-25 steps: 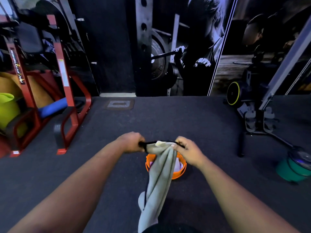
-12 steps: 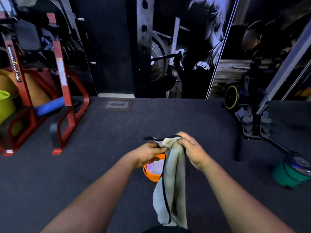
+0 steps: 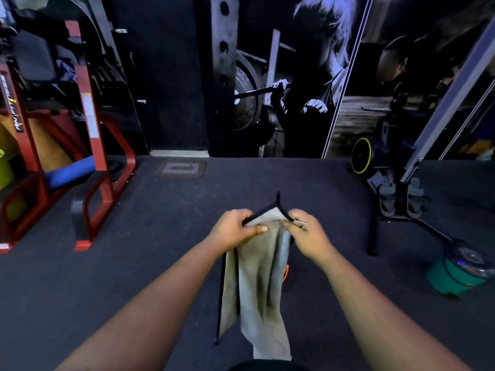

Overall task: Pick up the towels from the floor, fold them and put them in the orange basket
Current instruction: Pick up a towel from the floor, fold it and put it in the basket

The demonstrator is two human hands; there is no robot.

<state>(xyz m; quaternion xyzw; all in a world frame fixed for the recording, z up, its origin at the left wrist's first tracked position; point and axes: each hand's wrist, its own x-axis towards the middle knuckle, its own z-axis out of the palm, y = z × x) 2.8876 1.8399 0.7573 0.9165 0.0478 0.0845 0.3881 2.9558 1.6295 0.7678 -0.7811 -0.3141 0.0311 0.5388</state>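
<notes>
A grey towel (image 3: 257,285) with black edging hangs in front of me above the dark floor. My left hand (image 3: 235,231) pinches its top edge on the left side, and my right hand (image 3: 308,234) pinches the top edge on the right. Between the hands a corner of the towel sticks up. The cloth drops down in loose folds between my forearms. The orange basket (image 3: 286,273) sits on the floor behind the towel, and only a thin sliver of its rim shows at the towel's right edge.
A red metal rack (image 3: 91,145) with a blue roll stands at the left. On the right are a black machine base (image 3: 396,202) with a yellow-rimmed wheel and a green bucket (image 3: 458,271). Dark carpet (image 3: 134,263) covers the floor.
The towel has swung over the basket, hiding nearly all of it. My hands have come level on the top edge, and a corner now pokes up between them.
</notes>
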